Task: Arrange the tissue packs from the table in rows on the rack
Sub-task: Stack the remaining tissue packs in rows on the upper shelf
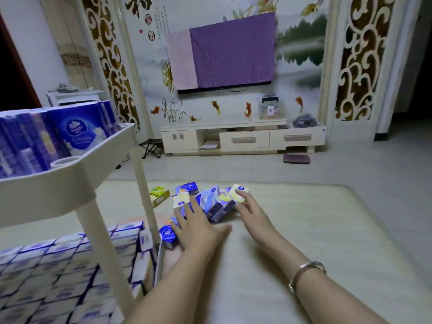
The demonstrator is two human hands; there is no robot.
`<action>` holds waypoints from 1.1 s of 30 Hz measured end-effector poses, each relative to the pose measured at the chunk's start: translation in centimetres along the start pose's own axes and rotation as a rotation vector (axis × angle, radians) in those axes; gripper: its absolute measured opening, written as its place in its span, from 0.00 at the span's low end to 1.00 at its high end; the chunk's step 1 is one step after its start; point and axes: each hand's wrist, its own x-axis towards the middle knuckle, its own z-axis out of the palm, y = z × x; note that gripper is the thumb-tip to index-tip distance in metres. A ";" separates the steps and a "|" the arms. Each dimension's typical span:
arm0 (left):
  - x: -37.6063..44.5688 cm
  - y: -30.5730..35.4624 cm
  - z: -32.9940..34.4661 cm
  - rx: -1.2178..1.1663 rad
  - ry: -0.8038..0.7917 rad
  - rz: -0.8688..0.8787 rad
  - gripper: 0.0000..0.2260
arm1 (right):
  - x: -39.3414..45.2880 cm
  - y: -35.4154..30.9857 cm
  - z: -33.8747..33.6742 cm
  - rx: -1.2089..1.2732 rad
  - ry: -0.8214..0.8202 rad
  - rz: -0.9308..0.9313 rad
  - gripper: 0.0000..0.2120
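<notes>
Here both hands (198, 228) (251, 209) touch the loose tissue packs (211, 202).

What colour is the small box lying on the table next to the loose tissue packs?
Yellow and green box, seen in the head view.

We see a wall (301, 54) painted with a lake, trees and orange fish. A TV (224, 52) hangs on it under a purple cloth (233, 47). Below stands a long white cabinet (243, 139) with drawers. Curly brown and white panels (360, 66) stand at both sides. The floor (350, 164) is pale tile. A small folding stool (152, 147) sits nearby.
</notes>
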 end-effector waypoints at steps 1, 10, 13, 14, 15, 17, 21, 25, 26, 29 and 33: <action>0.2 0.0 0.7 0.003 0.044 -0.004 0.51 | 0.3 0.3 0.5 0.038 -0.011 0.002 0.16; 1.8 0.5 0.8 0.178 0.200 0.041 0.26 | 0.4 1.3 1.0 0.221 -0.078 0.023 0.12; 0.8 1.6 -0.5 -0.043 0.198 0.005 0.20 | -0.1 0.7 0.7 0.288 -0.020 0.039 0.13; 0.2 2.2 -0.9 -0.190 0.198 -0.011 0.18 | -0.4 0.6 0.4 0.298 0.016 0.046 0.12; -0.7 3.0 -1.6 -0.366 0.182 -0.021 0.16 | -0.7 0.4 0.1 0.306 0.049 0.062 0.11; -2.1 4.4 -3.3 -0.758 0.078 -0.085 0.15 | -1.6 -0.2 -0.7 0.336 0.066 0.092 0.12; -4.4 5.7 -6.4 -1.290 -0.183 -0.236 0.16 | -4.9 -2.9 -3.3 0.240 -0.029 -0.029 0.21; -7.5 6.4 -9.8 -1.363 -0.379 -0.204 0.14 | -9.3 -7.4 -6.7 -0.316 -0.121 -0.452 0.40; -8.4 6.5 -10.9 -1.350 -0.439 -0.193 0.15 | -10.1 -8.5 -7.4 -0.468 -0.144 -0.538 0.42; -10.9 6.9 -14.8 -1.329 -0.612 -0.131 0.16 | -12.4 -11.6 -9.0 -0.743 -0.185 -0.695 0.46; -13.6 7.1 -19.9 -1.149 -0.755 -0.026 0.11 | -15.4 -15.3 -10.0 -0.788 -0.146 -0.758 0.42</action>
